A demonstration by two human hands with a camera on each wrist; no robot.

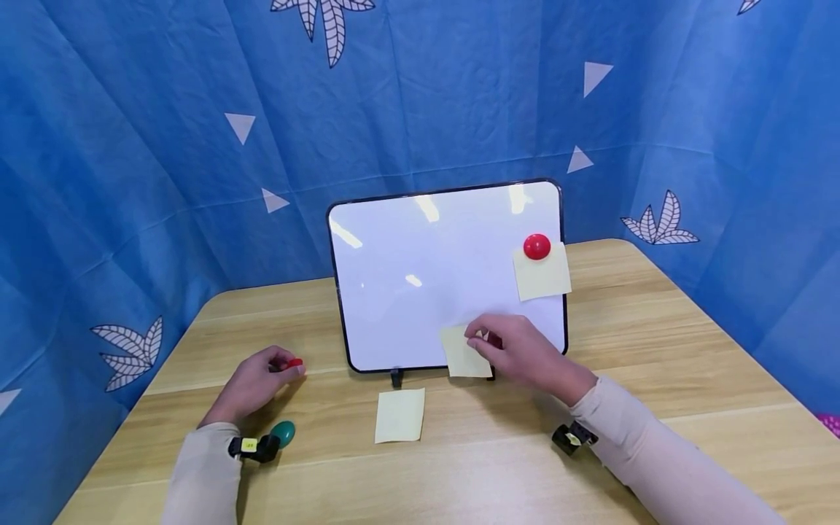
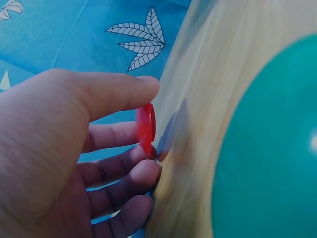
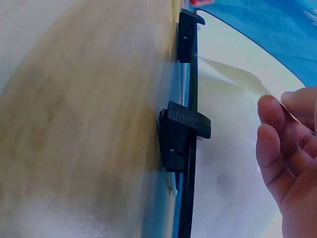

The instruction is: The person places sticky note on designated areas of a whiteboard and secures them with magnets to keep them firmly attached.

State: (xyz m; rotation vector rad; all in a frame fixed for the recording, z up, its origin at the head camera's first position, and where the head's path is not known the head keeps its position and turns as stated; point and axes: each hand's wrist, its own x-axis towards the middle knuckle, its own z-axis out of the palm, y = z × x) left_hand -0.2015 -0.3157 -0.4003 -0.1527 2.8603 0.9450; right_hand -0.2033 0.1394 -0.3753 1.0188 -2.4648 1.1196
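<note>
My left hand pinches a red round magnet between thumb and index finger, just over the table at the left. A green round magnet lies on the table by the left wrist. My right hand pinches a pale yellow paper note by its upper right edge, at the lower part of a framed whiteboard. In the right wrist view the note's edge curls toward the fingertips. Another yellow note lies flat on the table before the board.
At the board's right edge, a red magnet sits on the top of a third note. Black clip feet support the board on the wooden table. A blue patterned curtain hangs behind and at both sides.
</note>
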